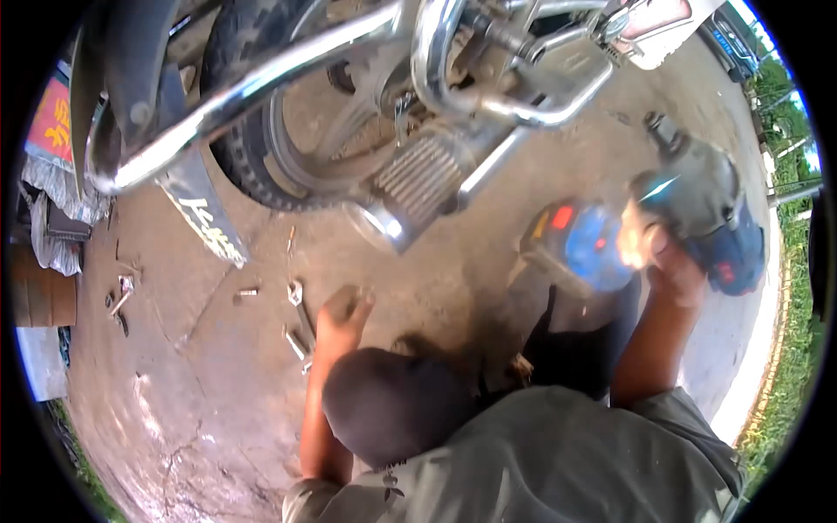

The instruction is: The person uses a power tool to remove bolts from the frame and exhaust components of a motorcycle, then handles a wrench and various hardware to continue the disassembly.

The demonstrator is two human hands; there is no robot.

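Note:
My right hand (676,261), at the right, is wrapped round the handle of a cordless impact wrench (697,179). Its dark head points up and away, and its blue-and-black battery (588,248) hangs to the left of the hand. Part of the tool is smeared by motion. My left hand (343,315) is low over the ground, its fingers curled; whether something small is in them is hidden. Right beside it lies an open-ended wrench (299,309). In front of me stands a motorcycle, with its wheel (253,166), chrome bar (270,91) and ribbed footboard (418,179).
A short socket or bolt (248,292) and more small tools (124,296) lie on the concrete ground (200,383). A cardboard box (42,286) and plastic bags (61,200) stand at the left edge. A parked vehicle (731,42) and greenery (798,349) are at the right.

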